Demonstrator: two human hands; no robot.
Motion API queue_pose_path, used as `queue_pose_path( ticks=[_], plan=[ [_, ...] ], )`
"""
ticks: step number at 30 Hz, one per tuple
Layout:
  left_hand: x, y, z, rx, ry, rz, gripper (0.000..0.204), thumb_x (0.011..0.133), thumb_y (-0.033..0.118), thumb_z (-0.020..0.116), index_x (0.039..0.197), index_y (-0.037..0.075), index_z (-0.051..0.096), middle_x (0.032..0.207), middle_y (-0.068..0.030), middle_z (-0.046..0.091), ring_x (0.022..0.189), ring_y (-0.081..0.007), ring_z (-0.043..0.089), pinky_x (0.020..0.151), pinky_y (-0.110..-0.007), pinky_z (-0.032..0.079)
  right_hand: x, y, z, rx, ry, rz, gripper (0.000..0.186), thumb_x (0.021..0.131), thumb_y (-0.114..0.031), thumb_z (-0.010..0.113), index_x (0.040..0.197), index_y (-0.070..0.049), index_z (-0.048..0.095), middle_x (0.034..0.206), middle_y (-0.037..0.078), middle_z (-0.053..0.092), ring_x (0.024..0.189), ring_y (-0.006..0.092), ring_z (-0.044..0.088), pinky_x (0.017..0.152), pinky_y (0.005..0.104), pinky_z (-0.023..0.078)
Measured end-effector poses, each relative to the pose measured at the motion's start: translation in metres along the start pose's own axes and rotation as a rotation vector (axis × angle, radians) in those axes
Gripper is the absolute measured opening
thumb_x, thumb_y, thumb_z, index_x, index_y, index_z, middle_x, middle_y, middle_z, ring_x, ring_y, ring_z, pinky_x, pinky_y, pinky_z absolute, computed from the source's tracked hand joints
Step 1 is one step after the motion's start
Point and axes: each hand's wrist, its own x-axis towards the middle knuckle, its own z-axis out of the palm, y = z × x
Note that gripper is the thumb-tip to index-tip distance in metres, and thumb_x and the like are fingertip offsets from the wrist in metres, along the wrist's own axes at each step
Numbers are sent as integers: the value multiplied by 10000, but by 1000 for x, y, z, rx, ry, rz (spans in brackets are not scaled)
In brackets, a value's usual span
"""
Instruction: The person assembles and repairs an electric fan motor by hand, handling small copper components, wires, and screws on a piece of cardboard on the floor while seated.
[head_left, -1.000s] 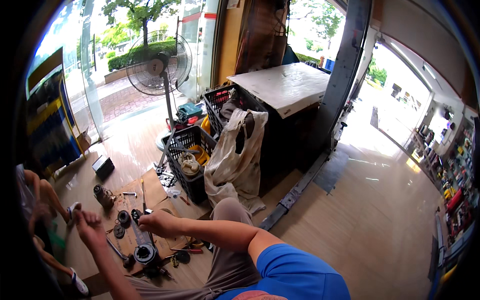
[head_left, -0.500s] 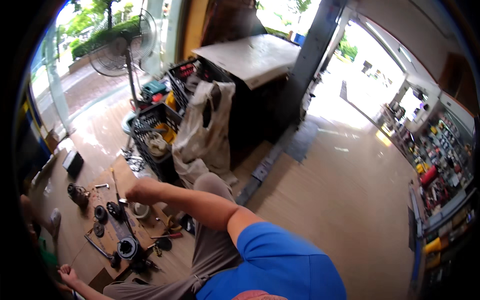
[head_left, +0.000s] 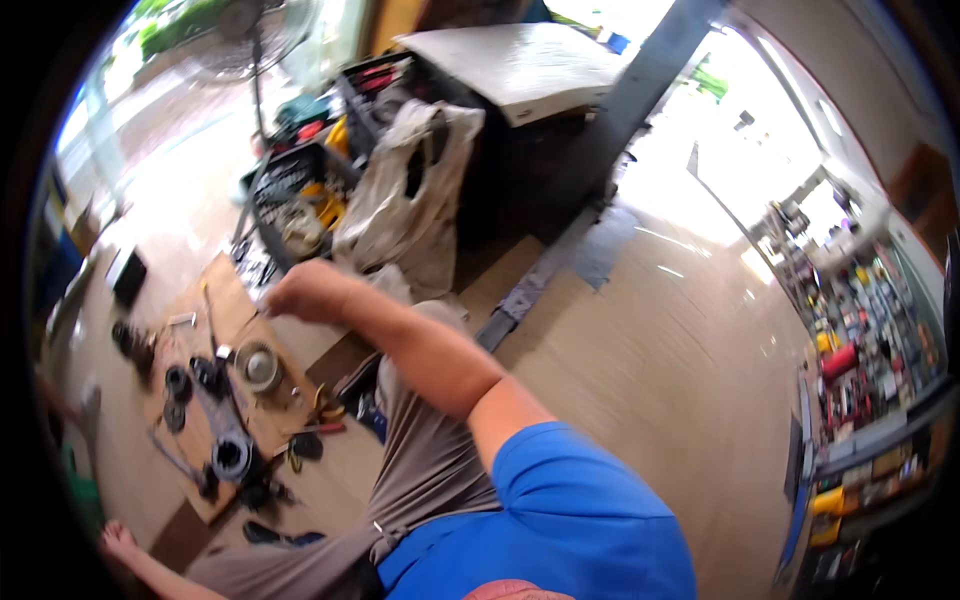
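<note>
Hovering at 1 o'clock over the cardboard (head_left: 235, 290), the right hand (head_left: 300, 292) appears curled; blur prevents confirming a grip. The left hand (head_left: 120, 541) is at 7 o'clock, finger state likewise undeterminable. The round metal housing (head_left: 260, 368) sits at 2 o'clock. Caution: a low right-hand sweep could knock it into the adjacent black part (head_left: 206, 373).

Bright daylight through doorway (head_left: 755, 125), glare on floor (head_left: 650, 400), motion blur, black fisheye edges
</note>
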Motion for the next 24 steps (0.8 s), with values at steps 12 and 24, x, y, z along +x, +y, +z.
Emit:
queue_pose_path(
  ticks=[12,24],
  plan=[
    [92,82,-119,-75,154,-42,198,982,170,333,860,212,483,593,56,191,481,-116,229,476,-294,201,-26,86,17,67,-429,370,251,915,-324,620,970,-89,687,893,191,670,900,388,623,761,450,482],
    [71,78,-183,-164,257,125,240,979,184,317,976,145,553,635,11,366,451,-139,291,433,-313,241,-61,128,-25,266,-96,493,244,907,-199,668,991,30,681,794,112,693,711,134,582,710,292,474]
  ],
)
